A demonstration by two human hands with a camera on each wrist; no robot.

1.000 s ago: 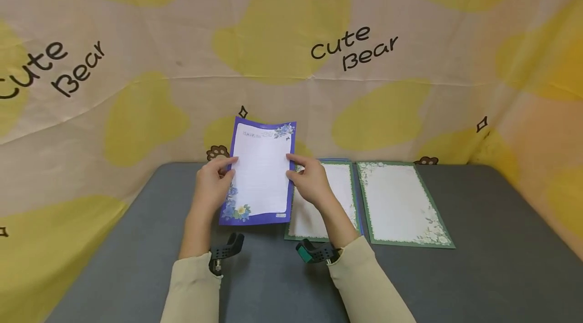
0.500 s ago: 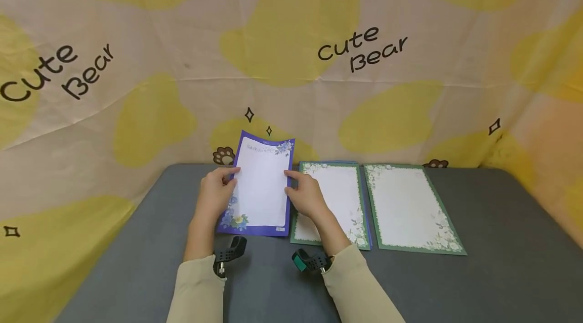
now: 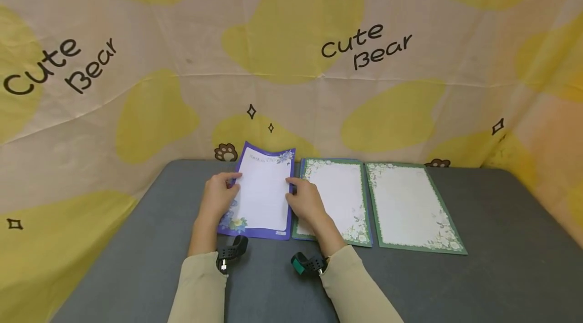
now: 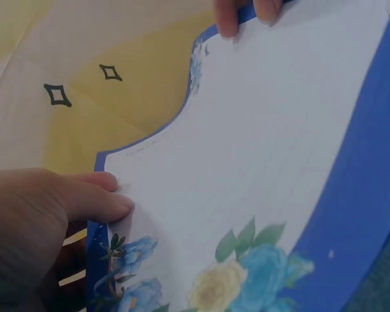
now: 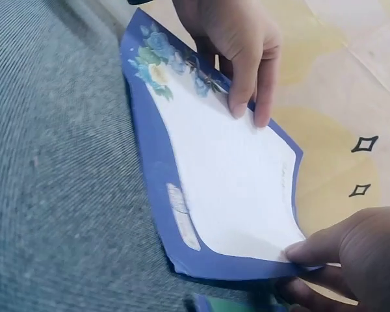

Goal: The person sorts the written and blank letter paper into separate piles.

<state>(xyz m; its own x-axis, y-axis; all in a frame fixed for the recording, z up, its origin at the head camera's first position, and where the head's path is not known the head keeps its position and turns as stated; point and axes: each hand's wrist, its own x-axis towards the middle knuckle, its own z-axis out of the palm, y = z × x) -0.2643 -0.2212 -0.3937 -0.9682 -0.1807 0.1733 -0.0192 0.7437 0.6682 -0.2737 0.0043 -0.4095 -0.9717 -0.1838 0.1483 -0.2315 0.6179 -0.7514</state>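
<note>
Between both hands is a sheet of letter paper [image 3: 264, 191] with a purple-blue border and blue flowers at two corners. My left hand [image 3: 218, 196] pinches its left edge between thumb and fingers. My right hand [image 3: 306, 200] pinches the opposite edge at about the same height. The paper bows between the hands, its top edge sagging in the middle, as the left wrist view shows too. Its lower edge is close over the grey table [image 3: 264, 282]. Just right of it, partly behind my right hand, lies a green-bordered sheet [image 3: 337, 191] with white flowers.
A second green-bordered sheet [image 3: 414, 206] lies farther right on the table. Blue edges show from under the nearer green sheet. A patterned cloth [image 3: 291, 49] hangs behind the table's back edge. Each wrist wears a black strap mount [image 3: 232, 249].
Both hands have lowered the purple-bordered paper toward the table and shifted it left relative to the green sheets. More of the nearer green sheet shows. The view has shifted slightly.
</note>
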